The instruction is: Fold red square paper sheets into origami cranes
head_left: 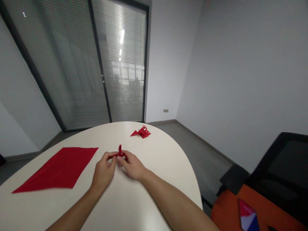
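Between my two hands, just above the table, is a small folded piece of red paper (120, 150), its narrow upper part standing up past my fingertips. My left hand (105, 168) pinches it from the left with thumb and fingers. From the right, my right hand (131, 164) pinches the same piece, its fingertips almost meeting those of the left. The lower part of the folded paper is hidden by my fingers. Left of my hands a large flat red sheet of paper (56, 170) lies on the table. Several cut red paper scraps (143, 132) lie in a heap near the far edge.
The round white table (154, 160) curves away in front of me. On the right stands an office chair with an orange seat (226, 208) and black back (286, 163); a phone or tablet (249, 215) lies on its seat. A glass partition with blinds (122, 93) rises behind.
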